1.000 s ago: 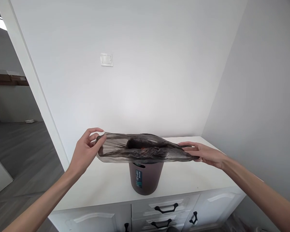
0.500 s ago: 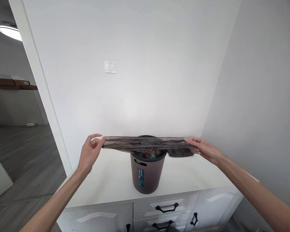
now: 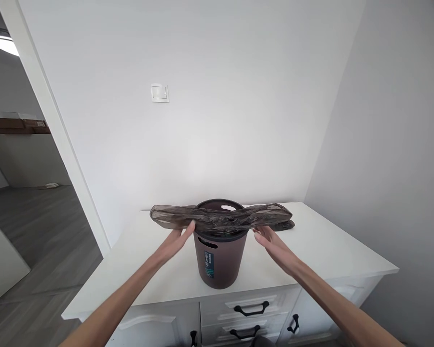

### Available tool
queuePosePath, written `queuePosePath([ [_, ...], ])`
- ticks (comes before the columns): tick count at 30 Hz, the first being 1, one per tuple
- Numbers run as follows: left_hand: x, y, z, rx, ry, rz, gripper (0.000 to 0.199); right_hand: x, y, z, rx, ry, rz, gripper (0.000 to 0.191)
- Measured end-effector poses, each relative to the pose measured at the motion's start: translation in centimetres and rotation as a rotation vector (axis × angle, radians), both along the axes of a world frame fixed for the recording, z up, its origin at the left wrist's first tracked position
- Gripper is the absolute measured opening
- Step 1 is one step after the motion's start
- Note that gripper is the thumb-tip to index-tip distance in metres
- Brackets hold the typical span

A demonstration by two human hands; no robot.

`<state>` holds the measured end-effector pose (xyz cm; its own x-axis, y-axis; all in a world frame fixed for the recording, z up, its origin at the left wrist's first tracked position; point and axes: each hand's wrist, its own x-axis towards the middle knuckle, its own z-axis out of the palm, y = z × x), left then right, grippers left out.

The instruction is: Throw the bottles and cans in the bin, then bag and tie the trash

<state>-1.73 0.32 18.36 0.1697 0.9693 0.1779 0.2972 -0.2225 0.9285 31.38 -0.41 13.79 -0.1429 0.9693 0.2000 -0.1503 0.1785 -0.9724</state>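
Note:
A dark, see-through plastic garbage bag (image 3: 224, 222) lies bunched lengthwise across the top of a brown trash can (image 3: 222, 262), its two ends sticking out past the rim. My left hand (image 3: 175, 241) is at the left of the rim, thumb in front of the bag and fingers behind it. On the other side, my right hand (image 3: 274, 245) holds the bag's lower edge, with some fingers hidden under the plastic. The can stands upright, with a handle slot and a blue-green label (image 3: 209, 265) on its front.
The can stands on a white cabinet (image 3: 159, 284) with black drawer handles (image 3: 251, 308). Behind it is a white wall with a light switch (image 3: 159, 93). Another dark bag piece (image 3: 285, 225) lies right of the can. A doorway opens at left.
Both hands have come inward from the bag's ends to beside the can's rim. The bag, stretched taut between them before, now lies looser across the can with its ends free.

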Motion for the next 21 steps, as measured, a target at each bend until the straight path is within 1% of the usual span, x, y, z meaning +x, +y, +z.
queuePosePath([
  [2,1.9,1.2,3.3,0.038,-0.092,0.027,0.051,-0.4,1.7,3.0,-0.031,0.014,-0.044,0.052],
  [3,2.9,1.6,4.8,0.058,-0.127,0.031,0.043,-0.8,2.6,4.3,-0.039,0.035,-0.054,0.045],
  [4,3.8,2.0,5.9,0.077,-0.157,0.033,0.038,-1.2,3.5,5.6,-0.035,0.072,-0.047,0.038],
  [6,5.2,2.7,7.5,0.076,-0.228,0.046,0.037,-2.1,5.2,7.5,-0.017,0.189,-0.015,0.028],
  [8,6.3,3.3,8.4,0.021,-0.356,0.096,0.037,-3.1,6.6,8.8,-0.025,0.345,-0.022,0.02],
  [10,7.1,4.1,8.8,-0.049,-0.534,0.166,0.032,-3.9,7.8,9.7,-0.078,0.491,-0.059,0.018],
  [12,7.8,4.9,9.2,-0.095,-0.684,0.215,0.023,-4.5,8.7,10.3,-0.146,0.584,-0.079,0.019],
  [14,8.3,5.7,9.7,-0.114,-0.76,0.244,0.018,-4.9,9.3,11.1,-0.183,0.625,-0.085,0.018],
  [16,8.7,6.2,10.3,-0.099,-0.781,0.273,0.019,-5.1,9.8,12.1,-0.158,0.646,-0.091,0.015],
  [18,8.8,6.3,11.0,-0.032,-0.79,0.292,0.022,-5.0,9.9,13.2,-0.095,0.682,-0.088,0.015],
  [19,8.7,6.3,11.3,0.009,-0.795,0.29,0.023,-4.9,9.9,13.8,-0.065,0.706,-0.072,0.017],
  [21,8.4,5.8,12.0,0.077,-0.8,0.269,0.025,-4.7,9.5,15.1,-0.025,0.747,0.006,0.021],
])
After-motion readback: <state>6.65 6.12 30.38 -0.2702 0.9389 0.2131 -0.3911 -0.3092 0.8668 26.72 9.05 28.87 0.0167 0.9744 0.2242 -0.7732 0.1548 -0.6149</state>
